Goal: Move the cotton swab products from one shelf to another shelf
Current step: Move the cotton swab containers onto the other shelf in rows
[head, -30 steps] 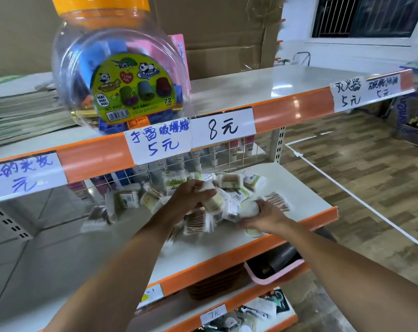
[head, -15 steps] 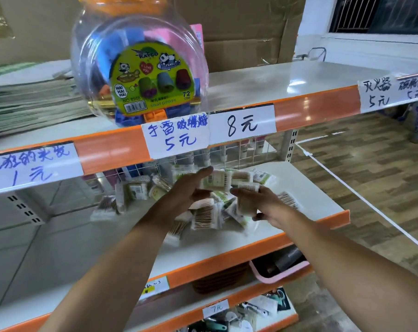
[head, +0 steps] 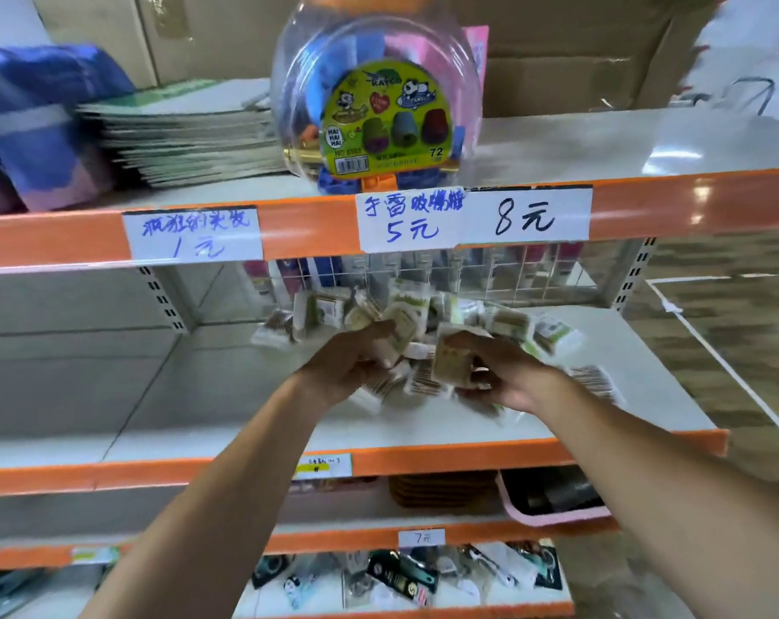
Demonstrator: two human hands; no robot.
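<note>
Gripping cotton swab packs (head: 428, 314), left hand (head: 352, 364) and right hand (head: 508, 373) work mid-shelf; bare shelf (head: 111, 395) lies leftward

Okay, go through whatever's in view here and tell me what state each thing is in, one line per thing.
Left hand: grip closed on a cotton swab pack.
Right hand: grip closed on another swab pack.
Pile of swab packs: loose and jumbled on the middle shelf.
Clear jar: upright on the top shelf, full.
Stack of booklets: lying flat.
Pink tray: sticking out under the middle shelf.
</note>
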